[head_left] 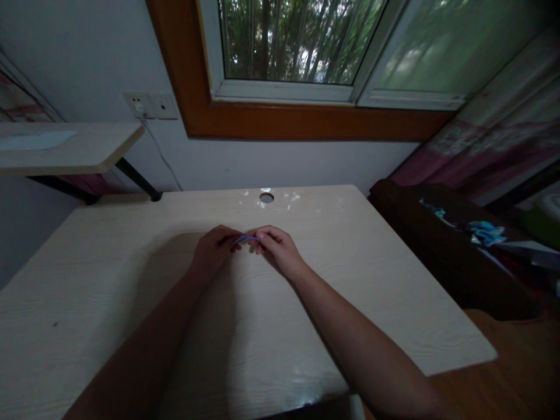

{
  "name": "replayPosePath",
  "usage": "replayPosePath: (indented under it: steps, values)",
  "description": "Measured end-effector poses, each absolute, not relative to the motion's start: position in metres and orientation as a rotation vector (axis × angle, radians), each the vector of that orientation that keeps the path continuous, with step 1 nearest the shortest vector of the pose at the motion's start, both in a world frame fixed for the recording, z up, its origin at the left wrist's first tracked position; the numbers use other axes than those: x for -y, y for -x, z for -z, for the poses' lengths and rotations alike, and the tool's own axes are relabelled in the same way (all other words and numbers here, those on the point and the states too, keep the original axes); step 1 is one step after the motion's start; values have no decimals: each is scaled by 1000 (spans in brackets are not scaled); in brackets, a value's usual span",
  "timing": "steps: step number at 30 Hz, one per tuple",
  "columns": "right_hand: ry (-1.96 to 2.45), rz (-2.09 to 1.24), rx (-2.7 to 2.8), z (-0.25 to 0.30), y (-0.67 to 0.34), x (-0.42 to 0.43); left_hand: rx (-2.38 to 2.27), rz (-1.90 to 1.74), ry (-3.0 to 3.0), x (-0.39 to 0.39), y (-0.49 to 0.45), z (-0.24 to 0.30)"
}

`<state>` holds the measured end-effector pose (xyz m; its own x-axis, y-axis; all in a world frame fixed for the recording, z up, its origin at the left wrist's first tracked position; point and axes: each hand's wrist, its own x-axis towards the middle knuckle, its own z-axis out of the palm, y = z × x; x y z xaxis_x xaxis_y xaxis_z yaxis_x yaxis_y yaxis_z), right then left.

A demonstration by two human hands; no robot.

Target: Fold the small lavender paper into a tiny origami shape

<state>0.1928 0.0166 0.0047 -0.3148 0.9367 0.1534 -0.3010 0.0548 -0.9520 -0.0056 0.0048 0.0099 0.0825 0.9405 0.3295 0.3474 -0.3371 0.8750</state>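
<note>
Between my two hands, just above the desk, is a small, thin purple piece that looks like folded paper [244, 238]. My left hand [217, 242] pinches its left end, with the fingers partly in shadow. At the other end, my right hand [275, 240] grips it between thumb and fingertips. The fingers cover both ends of the piece, so its full shape is hidden. Both forearms reach in over the pale wooden desk [280, 332] from the near edge.
A round cable hole [266, 198] sits near the desk's back edge. At left a raised shelf [100, 151] stands on black legs, near a wall socket [151, 106] with a white cable. A window [301, 46] is ahead. Right of the desk is a dark brown piece of furniture [437, 245] with blue items.
</note>
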Motion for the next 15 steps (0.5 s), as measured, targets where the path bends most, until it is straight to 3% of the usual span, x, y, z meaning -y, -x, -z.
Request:
replayPosePath:
  steps: [15]
  values:
    - [601, -1769, 1318, 1, -200, -23, -1209, -1344, -1935, -2, 8, -10]
